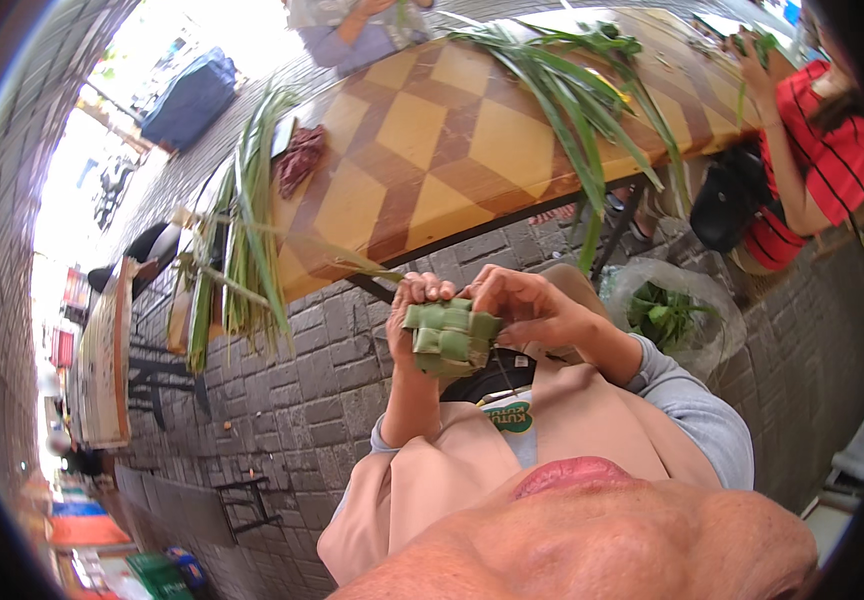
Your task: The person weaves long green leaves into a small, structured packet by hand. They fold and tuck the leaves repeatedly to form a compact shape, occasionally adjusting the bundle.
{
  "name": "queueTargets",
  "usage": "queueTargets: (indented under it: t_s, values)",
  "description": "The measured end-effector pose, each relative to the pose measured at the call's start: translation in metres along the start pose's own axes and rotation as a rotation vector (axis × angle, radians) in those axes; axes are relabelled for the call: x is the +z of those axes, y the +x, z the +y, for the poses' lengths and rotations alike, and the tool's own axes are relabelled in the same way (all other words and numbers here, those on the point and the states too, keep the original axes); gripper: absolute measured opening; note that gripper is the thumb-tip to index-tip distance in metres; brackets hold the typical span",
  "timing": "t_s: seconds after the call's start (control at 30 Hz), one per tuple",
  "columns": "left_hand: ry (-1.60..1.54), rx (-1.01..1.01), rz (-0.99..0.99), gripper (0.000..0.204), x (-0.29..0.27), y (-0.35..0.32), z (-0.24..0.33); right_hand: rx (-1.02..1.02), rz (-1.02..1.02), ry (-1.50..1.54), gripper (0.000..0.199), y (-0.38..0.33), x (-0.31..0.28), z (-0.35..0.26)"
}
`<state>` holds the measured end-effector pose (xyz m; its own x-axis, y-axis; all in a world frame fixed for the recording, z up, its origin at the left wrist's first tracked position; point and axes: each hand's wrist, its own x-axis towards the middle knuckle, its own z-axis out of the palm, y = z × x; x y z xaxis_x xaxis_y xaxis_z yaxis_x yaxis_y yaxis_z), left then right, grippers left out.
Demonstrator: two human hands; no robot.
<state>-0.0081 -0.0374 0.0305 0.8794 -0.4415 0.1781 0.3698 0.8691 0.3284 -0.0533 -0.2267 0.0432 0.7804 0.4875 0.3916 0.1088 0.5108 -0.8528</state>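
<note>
— How many woven pieces are in hand?

— One: a single woven green leaf pouch (450, 338), squarish, its strips crossing in a basket pattern; it sits raised in front of the person's chest, between both hands, below the near edge of the wooden table (422, 150)

— And the hands?

— Two, both on it; the left hand (418, 305) curls over the pouch's left top corner, fingers closed narrowly on it; the right hand (530, 305) is closed on the right side, fingertips pinched at the upper right edge; whether a loose strip is caught in that pinch I cannot tell

— What else is around?

— Two bundles of long green leaves: one (242, 240) hanging off the table's left end, one (577, 90) spread across its far right part; one clear plastic bag (677, 315) with green scraps on the paving just right of the hands; two other people at the table, one in a red striped top (817, 165) on the right holding a leaf strip, one at the far side (352, 30)
</note>
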Motion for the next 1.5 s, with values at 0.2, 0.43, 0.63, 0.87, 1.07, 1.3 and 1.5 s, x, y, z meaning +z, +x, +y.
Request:
queueTargets:
  t_s: [0.2, 0.43, 0.63, 0.87, 1.07, 1.3, 1.5]
  values:
    - [0.239, 0.129, -0.023, 0.031, 0.002, 0.001, 0.001, 0.024, 0.034, -0.196, 0.04, 0.002, 0.004, -0.026]
    - [0.123, 0.1, -0.049, 0.03, -0.005, 0.003, -0.004, -0.006, 0.118, 0.105, 0.036, 0.006, -0.009, -0.005]
    - [0.193, 0.229, 0.034, 0.03, -0.004, 0.005, -0.006, 0.075, 0.306, -0.287, 0.031, 0.004, -0.004, -0.003]
    - [0.196, 0.227, 0.041, 0.03, -0.003, 0.003, -0.006, -0.028, 0.177, -0.114, 0.035, 0.001, -0.007, 0.0]
    - [0.486, 0.362, -0.037, 0.028, -0.007, 0.002, -0.007, -0.029, 0.254, -0.352, 0.042, 0.001, -0.006, 0.004]
    - [0.349, 0.202, 0.028, 0.028, -0.007, 0.004, -0.01, 0.064, 0.113, -0.124, 0.041, -0.01, -0.01, 0.007]
    - [0.408, 0.139, 0.001, 0.029, -0.006, 0.008, -0.014, 0.05, 0.14, -0.123, 0.037, -0.02, -0.011, 0.006]
